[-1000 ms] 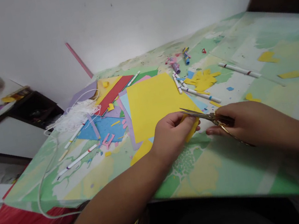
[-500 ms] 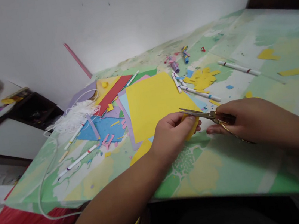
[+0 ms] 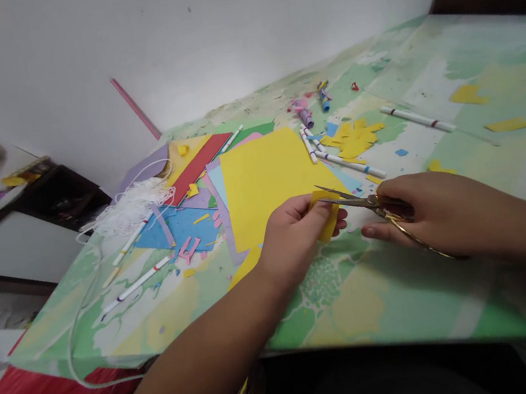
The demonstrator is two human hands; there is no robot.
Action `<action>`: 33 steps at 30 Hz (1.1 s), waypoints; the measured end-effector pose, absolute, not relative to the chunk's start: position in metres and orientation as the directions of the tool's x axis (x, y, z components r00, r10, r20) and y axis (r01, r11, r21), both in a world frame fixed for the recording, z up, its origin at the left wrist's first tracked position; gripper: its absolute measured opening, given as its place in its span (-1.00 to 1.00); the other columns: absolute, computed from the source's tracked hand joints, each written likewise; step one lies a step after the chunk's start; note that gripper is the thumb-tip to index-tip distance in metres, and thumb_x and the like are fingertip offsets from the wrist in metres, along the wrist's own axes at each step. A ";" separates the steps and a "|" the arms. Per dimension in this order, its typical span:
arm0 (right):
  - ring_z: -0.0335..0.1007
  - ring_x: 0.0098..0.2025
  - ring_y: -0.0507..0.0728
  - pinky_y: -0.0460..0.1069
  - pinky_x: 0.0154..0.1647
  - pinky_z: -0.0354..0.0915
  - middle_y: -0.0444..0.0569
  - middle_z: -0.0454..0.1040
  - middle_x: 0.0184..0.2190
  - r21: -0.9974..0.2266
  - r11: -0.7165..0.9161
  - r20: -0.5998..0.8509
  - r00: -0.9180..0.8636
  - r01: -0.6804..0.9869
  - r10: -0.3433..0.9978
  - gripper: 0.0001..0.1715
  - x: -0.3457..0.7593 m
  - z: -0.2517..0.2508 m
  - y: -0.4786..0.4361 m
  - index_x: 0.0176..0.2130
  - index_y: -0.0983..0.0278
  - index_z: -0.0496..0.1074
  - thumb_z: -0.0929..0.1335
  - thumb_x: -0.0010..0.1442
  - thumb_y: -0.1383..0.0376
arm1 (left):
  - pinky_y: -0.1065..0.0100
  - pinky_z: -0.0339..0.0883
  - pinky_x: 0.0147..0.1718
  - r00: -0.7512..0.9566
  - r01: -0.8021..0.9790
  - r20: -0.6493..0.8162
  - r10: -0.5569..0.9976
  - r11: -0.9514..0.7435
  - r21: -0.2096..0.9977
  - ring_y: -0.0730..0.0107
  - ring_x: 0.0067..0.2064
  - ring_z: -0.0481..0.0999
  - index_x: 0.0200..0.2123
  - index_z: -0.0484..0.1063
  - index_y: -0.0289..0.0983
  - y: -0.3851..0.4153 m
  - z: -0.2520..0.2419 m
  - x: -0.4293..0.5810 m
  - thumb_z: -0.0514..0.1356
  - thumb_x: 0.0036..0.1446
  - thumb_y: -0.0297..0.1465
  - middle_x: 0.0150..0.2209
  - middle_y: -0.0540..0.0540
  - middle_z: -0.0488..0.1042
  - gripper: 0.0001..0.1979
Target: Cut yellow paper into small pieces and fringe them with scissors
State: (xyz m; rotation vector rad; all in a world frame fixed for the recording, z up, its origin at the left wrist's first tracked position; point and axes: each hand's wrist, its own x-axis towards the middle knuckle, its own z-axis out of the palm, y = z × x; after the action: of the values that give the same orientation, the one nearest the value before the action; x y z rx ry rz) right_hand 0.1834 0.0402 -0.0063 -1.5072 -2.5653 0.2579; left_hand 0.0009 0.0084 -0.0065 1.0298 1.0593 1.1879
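Observation:
My left hand pinches a small yellow paper piece just above the table, near the front corner of a large yellow sheet. My right hand grips gold-handled scissors, fingers through the loops, blades slightly parted and pointing left into the small piece's upper edge. Both hands are closed.
Coloured paper sheets and scraps, several white markers, a tangle of white string and yellow cut-outs lie on the green patterned table. A white wall runs behind. A dark shelf stands at the left.
The small yellow piece now shows apart from the large sheet in my left hand. The scissors stay at its edge; both hands shifted slightly left.

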 end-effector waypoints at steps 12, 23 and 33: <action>0.09 -0.63 0.05 -0.04 -0.65 -0.05 -0.09 0.26 -0.66 -0.249 0.481 0.046 -0.486 0.841 0.873 -0.43 0.184 -0.006 0.038 -0.60 0.20 0.15 0.19 -0.02 -0.22 | 0.40 0.27 -0.35 0.121 -0.011 -0.027 0.992 0.028 1.000 0.50 -0.43 0.41 -0.47 0.44 -0.31 0.006 -0.004 0.000 0.18 0.02 -0.32 -0.51 -0.01 0.44 -0.84; 0.10 -0.63 0.05 -0.04 -0.65 -0.04 -0.08 0.26 -0.65 -0.245 0.480 0.039 -0.486 0.842 0.873 -0.44 0.183 -0.005 0.037 -0.60 0.20 0.15 0.18 0.00 -0.21 | 0.44 0.32 -0.40 0.077 -0.048 -0.024 0.997 0.028 0.998 0.51 -0.45 0.45 -0.45 0.44 -0.31 0.003 -0.001 0.005 0.16 0.04 -0.38 -0.49 -0.02 0.47 -0.87; 0.11 -0.63 0.06 -0.03 -0.66 -0.02 -0.09 0.26 -0.67 -0.283 0.500 0.040 -0.511 0.818 0.859 -0.46 0.183 -0.003 0.037 -0.60 0.19 0.13 0.20 0.00 -0.19 | 0.42 0.36 -0.37 0.069 -0.126 -0.026 0.997 0.035 0.991 0.50 -0.43 0.47 -0.41 0.45 -0.30 0.002 -0.004 0.005 0.18 0.02 -0.36 -0.46 -0.02 0.49 -0.88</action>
State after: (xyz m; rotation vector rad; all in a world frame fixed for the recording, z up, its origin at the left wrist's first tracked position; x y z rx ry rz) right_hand 0.1833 0.0367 -0.0034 -1.4485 -2.5653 0.3405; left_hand 0.0054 0.0023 -0.0036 1.1238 1.0810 1.1955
